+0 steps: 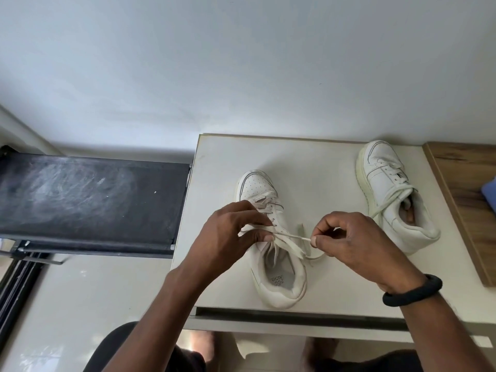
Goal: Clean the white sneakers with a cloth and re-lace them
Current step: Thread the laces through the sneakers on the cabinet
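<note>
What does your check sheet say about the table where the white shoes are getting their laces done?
Surface: white table, both shoes on it.
Job's things: near sneaker, partly laced; far sneaker, its lace hanging loose; no cloth surely seen.
Clutter: blue thing on the wooden board, too cut off to name.
Hands: left hand pinches the lace by the eyelets; right hand pinches its other end; black band on the right wrist.
Cables: nothing seen.
Surroundings: dark panel to the left, pale wall.
</note>
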Demonstrator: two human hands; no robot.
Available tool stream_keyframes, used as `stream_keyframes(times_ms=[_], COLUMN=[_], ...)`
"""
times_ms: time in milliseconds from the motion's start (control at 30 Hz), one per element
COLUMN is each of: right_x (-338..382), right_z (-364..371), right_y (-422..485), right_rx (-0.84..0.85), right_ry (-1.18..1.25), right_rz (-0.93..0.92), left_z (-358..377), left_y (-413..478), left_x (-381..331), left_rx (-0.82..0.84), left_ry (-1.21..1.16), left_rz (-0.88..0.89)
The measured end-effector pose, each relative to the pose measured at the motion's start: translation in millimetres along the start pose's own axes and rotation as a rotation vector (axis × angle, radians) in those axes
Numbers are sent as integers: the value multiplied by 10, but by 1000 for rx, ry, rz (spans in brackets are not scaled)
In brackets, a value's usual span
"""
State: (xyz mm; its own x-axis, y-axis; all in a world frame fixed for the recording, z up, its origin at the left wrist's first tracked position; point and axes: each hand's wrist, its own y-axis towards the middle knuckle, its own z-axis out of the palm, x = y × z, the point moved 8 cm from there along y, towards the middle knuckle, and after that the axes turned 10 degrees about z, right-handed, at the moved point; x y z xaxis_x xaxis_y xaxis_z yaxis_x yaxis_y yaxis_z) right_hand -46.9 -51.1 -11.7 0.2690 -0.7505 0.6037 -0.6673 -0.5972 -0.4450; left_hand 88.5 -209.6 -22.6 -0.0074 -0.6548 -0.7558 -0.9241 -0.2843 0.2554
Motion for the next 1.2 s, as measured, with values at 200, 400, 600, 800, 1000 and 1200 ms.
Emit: stream_keyframes(times_ms=[200,400,600,800,1000,1200], right_x=[-45,-98,-154,-35,464,575], right_z=[-11,-101,-243,-35,413,424], right_y=[-6,-22,-28,-31,-256,-265], right_rx=[32,27,-20,-143,-163,-309], right_ry=[-89,-83,136,-144,-306,-339], right_rz=[17,40,91,-1,-178,-273], left_z=[0,12,18,3,-23,-21], left_y=[-13,-26,-23,-38,-39,-70], left_x=[63,79,98,67,11,20], left_rx=[46,70,79,87,63,80], left_ry=[19,43,54,73,64,-46], left_rz=[-25,-34,-36,-30,-44,-196])
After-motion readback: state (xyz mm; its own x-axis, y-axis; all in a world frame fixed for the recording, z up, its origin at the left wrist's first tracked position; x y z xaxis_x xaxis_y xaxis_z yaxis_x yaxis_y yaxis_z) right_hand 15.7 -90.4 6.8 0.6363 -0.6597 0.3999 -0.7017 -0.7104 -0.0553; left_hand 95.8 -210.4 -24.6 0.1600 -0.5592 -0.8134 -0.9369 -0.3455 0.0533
